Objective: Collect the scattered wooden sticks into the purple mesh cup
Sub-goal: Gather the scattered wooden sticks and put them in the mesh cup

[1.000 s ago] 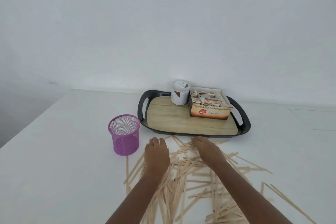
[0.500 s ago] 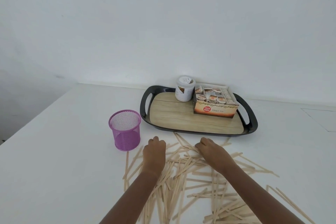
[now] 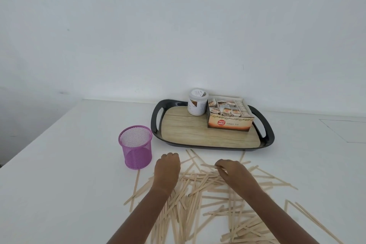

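Note:
Several pale wooden sticks [image 3: 200,186] lie scattered in a loose pile on the white table, from the middle down to the bottom edge. The purple mesh cup [image 3: 136,146] stands upright to the left of the pile, and no sticks show in it. My left hand [image 3: 167,167] rests on the pile's far left part, just right of the cup, with its fingers curled under. Whether it holds a stick is hidden. My right hand [image 3: 230,170] pinches sticks at the pile's far edge with curled fingertips.
A black tray [image 3: 156,125] with a wood-look floor sits behind the pile. It carries a white jar [image 3: 197,105] and an open tea box [image 3: 229,122]. The table's left edge runs diagonally past the cup. A white wall stands behind the table.
Both hands went from lying flat on the sticks to curled fingers. The right hand now pinches sticks. The camera view shifted slightly.

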A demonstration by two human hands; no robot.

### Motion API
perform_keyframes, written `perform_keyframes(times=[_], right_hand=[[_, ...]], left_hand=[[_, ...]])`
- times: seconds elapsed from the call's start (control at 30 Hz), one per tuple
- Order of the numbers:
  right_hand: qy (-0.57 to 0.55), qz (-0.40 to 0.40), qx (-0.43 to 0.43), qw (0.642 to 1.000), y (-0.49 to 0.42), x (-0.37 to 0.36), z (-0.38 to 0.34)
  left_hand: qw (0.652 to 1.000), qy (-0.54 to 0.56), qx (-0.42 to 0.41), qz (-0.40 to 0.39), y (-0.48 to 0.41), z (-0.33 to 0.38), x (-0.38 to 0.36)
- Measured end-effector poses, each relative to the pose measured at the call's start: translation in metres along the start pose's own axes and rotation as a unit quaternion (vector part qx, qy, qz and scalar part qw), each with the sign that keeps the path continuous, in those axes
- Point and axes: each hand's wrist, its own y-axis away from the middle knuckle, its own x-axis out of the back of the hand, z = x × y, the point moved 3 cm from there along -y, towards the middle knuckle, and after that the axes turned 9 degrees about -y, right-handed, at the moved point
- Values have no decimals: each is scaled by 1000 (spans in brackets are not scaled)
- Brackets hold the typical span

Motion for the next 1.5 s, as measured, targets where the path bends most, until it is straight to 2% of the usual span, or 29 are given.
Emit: perform_keyframes(times=[0.07, 0.1, 0.17, 0.27, 0.33, 0.43, 0.53, 0.67, 0.8, 0.93, 1.03, 1.13, 1.2, 1.27, 1.33, 1.4, 1.5], right_hand=[[-51, 24, -2, 998, 2, 8, -10], [-78, 34, -1, 996, 2, 12, -17], [-145, 47, -2, 988, -1, 20, -35], [-258, 66, 11, 964, -9, 28, -70], [-353, 74, 26, 932, -18, 29, -96], [-513, 84, 51, 853, -38, 26, -135], [-589, 118, 77, 796, -60, 21, -167], [-626, 140, 106, 760, -81, 10, -198], [-610, 124, 72, 780, -96, -18, -206], [-576, 109, -3, 810, -102, -48, -198], [-559, 96, -15, 823, -101, -56, -190], [-531, 93, 4, 842, -95, -51, -178], [-518, 105, 23, 848, -90, -42, -166], [-505, 125, 33, 853, -83, -32, -149], [-465, 150, 30, 872, -74, -24, -126], [-391, 161, 9, 906, -63, -20, -100], [-260, 105, -43, 959, -51, -24, -62]], left_hand=[[991, 126, 21, 49, 2, -4, 10], [975, 206, 31, 75, 2, -7, 17], [935, 331, 46, 116, 2, -12, 35], [875, 447, 71, 172, 0, -24, 63], [831, 505, 88, 217, -2, -38, 81], [784, 539, 106, 289, -4, -62, 102], [807, 467, 116, 343, -2, -86, 112], [834, 408, 140, 345, -1, -108, 104], [866, 378, 148, 292, -1, -114, 84], [885, 359, 161, 248, -2, -114, 68], [892, 352, 163, 230, -1, -111, 62], [906, 299, 162, 251, 4, -104, 64], [904, 270, 141, 300, 13, -93, 70], [902, 237, 83, 351, 26, -78, 76], [917, 185, 16, 354, 38, -61, 71], [944, 149, -14, 293, 48, -46, 56], [988, 108, 37, 102, 53, -33, 27]])
